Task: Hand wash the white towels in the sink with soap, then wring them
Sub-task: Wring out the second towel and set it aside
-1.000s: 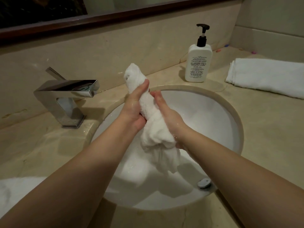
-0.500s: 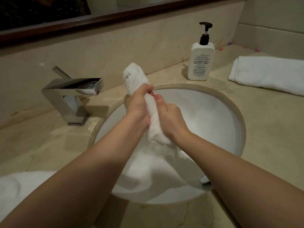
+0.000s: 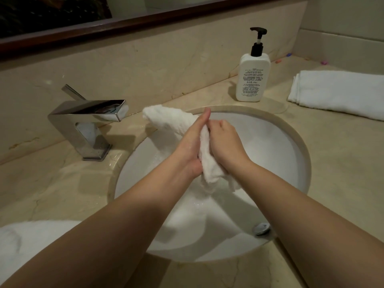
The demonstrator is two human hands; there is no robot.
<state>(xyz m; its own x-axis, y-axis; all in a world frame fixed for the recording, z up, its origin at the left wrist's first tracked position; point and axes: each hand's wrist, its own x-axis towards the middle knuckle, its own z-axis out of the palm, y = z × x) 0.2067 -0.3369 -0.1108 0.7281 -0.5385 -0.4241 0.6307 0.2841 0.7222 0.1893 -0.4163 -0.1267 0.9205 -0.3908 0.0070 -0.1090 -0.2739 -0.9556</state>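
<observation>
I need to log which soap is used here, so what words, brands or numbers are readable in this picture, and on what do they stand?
Pump bottle: several lines of small dark print on its white front, too small and blurred to read; no brand or number can be made out.
Faucet: no marking visible.
Folded towel on the counter and the towel in the hands: no label or text visible.
Nothing else in view carries writing.
</observation>
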